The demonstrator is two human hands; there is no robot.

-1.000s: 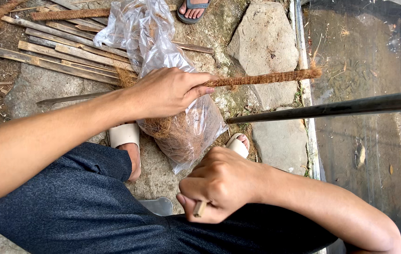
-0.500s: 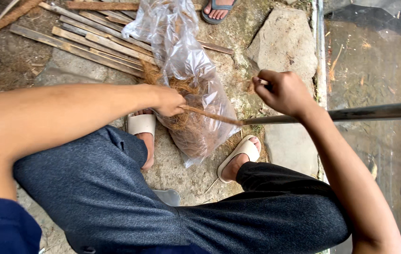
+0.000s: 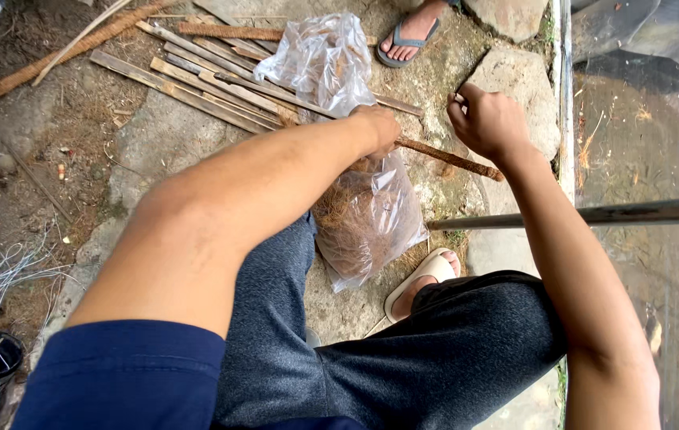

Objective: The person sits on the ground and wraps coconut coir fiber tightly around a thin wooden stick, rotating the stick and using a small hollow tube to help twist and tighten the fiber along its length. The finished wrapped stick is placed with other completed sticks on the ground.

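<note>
Head view, looking down past my knees. My left hand (image 3: 377,127) is curled around the near end of a fibre-wrapped stick (image 3: 447,159), right at the mouth of the clear plastic bag (image 3: 371,215) of brown coir; grip looks closed, though the fingers are hidden under the knuckles. My right hand (image 3: 489,121) hangs just above the stick's far part, fingers pinched in on something thin, likely a strand of tie, too small to tell.

Stick: I judge it stiff, light, rough-skinned, so no slip; the wrapping could fray if dragged. Best taken at the bare wrapped shaft, both ends. Bag: soft, crinkly, slumps, fibre spills easily.

Room: a dark metal bar (image 3: 594,215) crosses just beside my right forearm; a stone edge and a glassy sheet (image 3: 650,143) close off the right. Loose wooden slats (image 3: 196,76) lie to the left, someone else's sandalled foot (image 3: 407,36) ahead. My own sandal (image 3: 423,279) sits under the bag.
</note>
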